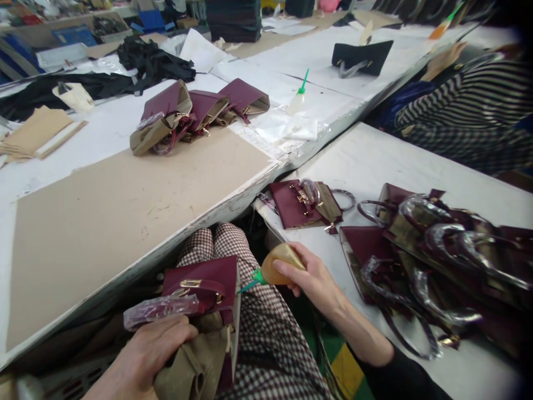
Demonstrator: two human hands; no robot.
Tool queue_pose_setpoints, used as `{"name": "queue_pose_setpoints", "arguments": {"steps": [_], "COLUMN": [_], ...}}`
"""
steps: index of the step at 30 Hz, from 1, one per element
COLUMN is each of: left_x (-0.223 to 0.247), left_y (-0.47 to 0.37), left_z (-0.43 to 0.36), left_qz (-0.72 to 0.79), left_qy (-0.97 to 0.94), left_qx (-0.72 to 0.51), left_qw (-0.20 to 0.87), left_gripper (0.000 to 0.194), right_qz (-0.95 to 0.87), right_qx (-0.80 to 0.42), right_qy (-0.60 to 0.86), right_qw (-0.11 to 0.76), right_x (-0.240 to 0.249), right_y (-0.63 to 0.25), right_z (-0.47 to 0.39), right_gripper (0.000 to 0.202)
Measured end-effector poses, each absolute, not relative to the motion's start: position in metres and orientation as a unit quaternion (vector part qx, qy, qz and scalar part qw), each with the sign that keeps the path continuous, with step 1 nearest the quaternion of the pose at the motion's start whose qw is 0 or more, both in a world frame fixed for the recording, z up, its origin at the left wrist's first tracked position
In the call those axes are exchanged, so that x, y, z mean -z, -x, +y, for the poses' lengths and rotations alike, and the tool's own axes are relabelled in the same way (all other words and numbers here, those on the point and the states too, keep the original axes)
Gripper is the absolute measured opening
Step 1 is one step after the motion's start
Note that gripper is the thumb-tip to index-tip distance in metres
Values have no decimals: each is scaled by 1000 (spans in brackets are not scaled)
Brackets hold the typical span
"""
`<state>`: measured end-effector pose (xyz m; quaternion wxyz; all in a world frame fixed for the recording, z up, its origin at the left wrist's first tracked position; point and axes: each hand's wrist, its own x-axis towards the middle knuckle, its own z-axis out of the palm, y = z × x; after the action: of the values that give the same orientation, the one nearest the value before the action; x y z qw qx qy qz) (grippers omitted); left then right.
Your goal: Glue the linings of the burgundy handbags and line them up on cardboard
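Observation:
A maroon handbag (175, 280) rests on my lap, its khaki lining (195, 361) pulled out and its handle wrapped in clear plastic. My left hand (154, 350) is closed on the bag near the lining, fingers curled over it. In my right hand (303, 272) is a squeeze glue bottle (278, 264) of amber colour, fingers wrapped round it. The bottle lies on its side, and its green nozzle points left, the tip at the bag's right edge. Whether any glue is coming out, I cannot tell.
Several maroon bags (362, 239) lie on the white table at right, one (287, 205) near its corner. More maroon bags (166, 103) sit beyond the beige board (125, 194). A second glue bottle (297, 103) stands farther back. Someone in a striped sleeve (462, 91) sits at right.

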<state>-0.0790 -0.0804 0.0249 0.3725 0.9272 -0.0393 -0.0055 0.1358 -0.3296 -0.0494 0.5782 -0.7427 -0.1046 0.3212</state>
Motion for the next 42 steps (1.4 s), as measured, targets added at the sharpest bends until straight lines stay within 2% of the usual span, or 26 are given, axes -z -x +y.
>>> {"name": "queue_pose_setpoints", "arguments": {"steps": [13,20,26,34,38,42], "left_x": [-37,-35,-38,-32,-33,-37], "left_y": [69,70,70,73,73,70], "left_z": [-81,-78,-77,-74,-74,-74], "left_qz": [-74,-87,-91,-99,-80,-62], "left_qy": [-929,-932,-929,-915,-915,-913], "left_qx": [2,1,3,17,63,63], "left_qw": [363,352,358,391,391,397], "left_gripper": [18,6,5,6,6,7], "right_qz": [-100,-71,-25,-32,-43,-22], "right_qx": [-432,-470,-456,-429,-385,-335], "right_qy": [648,582,550,603,657,655], "right_qw": [619,660,699,671,646,677], "right_x": [39,19,14,25,23,22], "right_y": [-126,-101,-81,-81,-87,-87], "right_z": [-339,-350,-356,-359,-359,-359], "right_gripper": [36,33,30,34,39,38]}}
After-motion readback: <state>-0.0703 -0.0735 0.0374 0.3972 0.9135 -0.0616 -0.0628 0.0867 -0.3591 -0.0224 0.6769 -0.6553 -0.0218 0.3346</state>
